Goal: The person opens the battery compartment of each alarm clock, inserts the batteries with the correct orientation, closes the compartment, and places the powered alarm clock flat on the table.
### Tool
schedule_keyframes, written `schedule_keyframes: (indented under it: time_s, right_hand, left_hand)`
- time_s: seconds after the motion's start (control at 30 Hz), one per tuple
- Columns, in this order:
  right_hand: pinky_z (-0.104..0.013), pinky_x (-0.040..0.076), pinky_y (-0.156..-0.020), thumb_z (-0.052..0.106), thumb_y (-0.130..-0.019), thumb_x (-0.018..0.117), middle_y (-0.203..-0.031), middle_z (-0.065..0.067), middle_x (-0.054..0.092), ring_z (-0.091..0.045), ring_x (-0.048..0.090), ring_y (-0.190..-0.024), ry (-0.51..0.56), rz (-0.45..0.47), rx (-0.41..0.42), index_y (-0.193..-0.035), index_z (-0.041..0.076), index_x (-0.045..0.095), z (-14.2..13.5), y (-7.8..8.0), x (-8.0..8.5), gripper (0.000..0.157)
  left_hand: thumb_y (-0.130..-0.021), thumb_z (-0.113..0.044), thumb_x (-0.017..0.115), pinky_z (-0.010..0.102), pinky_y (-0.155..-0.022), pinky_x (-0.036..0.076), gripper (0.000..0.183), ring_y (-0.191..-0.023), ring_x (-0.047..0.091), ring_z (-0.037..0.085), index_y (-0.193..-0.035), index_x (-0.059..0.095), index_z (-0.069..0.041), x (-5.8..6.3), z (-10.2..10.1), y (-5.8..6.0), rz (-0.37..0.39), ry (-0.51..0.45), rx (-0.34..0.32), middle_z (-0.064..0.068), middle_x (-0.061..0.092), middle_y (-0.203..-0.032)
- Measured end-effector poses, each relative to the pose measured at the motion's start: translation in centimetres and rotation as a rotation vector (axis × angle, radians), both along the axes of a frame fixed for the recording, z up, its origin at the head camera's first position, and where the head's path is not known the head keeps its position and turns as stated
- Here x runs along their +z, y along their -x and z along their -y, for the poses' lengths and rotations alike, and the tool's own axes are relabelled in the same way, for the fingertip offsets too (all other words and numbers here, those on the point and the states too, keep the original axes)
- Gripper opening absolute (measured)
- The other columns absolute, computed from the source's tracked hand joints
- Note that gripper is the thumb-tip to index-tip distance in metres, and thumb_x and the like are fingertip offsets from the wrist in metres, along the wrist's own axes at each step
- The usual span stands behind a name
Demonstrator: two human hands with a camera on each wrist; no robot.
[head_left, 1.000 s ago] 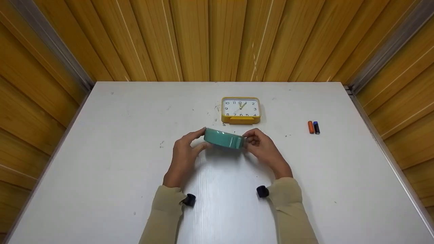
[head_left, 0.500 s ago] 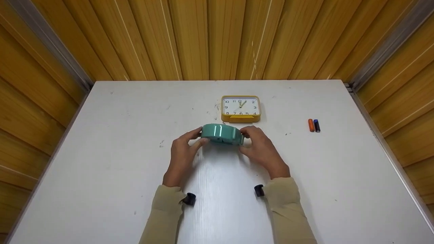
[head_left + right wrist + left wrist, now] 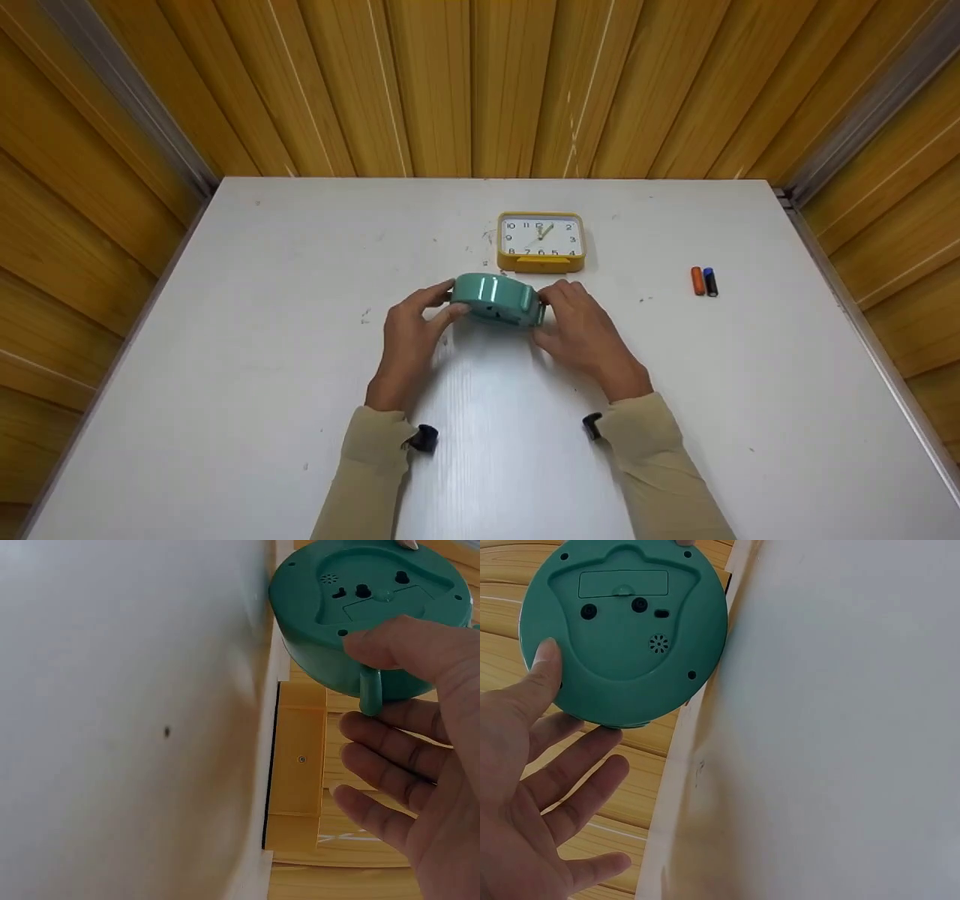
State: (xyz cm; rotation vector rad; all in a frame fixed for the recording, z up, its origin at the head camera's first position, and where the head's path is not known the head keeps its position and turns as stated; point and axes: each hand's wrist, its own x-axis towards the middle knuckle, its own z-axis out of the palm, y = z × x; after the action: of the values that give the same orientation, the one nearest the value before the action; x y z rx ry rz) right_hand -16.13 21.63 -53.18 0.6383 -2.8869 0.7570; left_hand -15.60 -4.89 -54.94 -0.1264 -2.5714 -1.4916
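Observation:
Both hands hold a round green alarm clock [image 3: 491,294] over the white table, its back turned toward the person. My left hand [image 3: 411,334] pinches the clock's left edge, thumb on the back and fingertips at the rim. On the opposite side my right hand [image 3: 589,334] grips the rim near a small foot [image 3: 370,690], its thumb pressed to the back. The left wrist view shows the closed battery cover [image 3: 624,583], two dark knobs, a small slot and a speaker grille. The clock's dial faces away and is hidden.
A yellow rectangular alarm clock [image 3: 541,238] stands just behind the green one. To the right, an orange battery [image 3: 697,281] and a black-and-blue battery [image 3: 711,283] lie side by side on the table [image 3: 225,360]. Wood-patterned panels [image 3: 435,90] surround the back and sides.
The green clock has tilted so its back now shows more, and the right hand has closed in on its right edge. The batteries and yellow clock lie as before.

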Motion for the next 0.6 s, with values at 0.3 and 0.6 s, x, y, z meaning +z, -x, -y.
schedule_keyframes:
  time_s: [0.3,0.6]
  right_hand:
    - [-0.044,0.050,-0.095,0.016,-0.091,0.083,-0.115,-0.012,0.062,-0.029,0.054,-0.107,-0.124,-0.146,0.085,-0.125,-0.003,0.061,-0.35,-0.31,-0.37,0.045]
    - [-0.043,0.049,-0.101,0.019,-0.097,0.079,-0.118,-0.012,0.062,-0.029,0.054,-0.113,-0.095,-0.081,0.081,-0.132,-0.004,0.063,-0.97,-0.18,-0.08,0.044]
  left_hand:
    - [-0.094,-0.033,0.082,0.050,-0.108,0.048,0.051,-0.119,0.067,0.025,-0.140,0.070,-0.013,0.03,0.04,-0.01,-0.006,0.027,-0.002,0.005,0.074,-0.126]
    - [-0.095,-0.038,0.081,0.048,-0.107,0.049,0.051,-0.114,0.068,0.022,-0.137,0.072,-0.012,-0.08,-0.37,-0.10,0.013,0.028,0.014,0.003,0.076,-0.115]
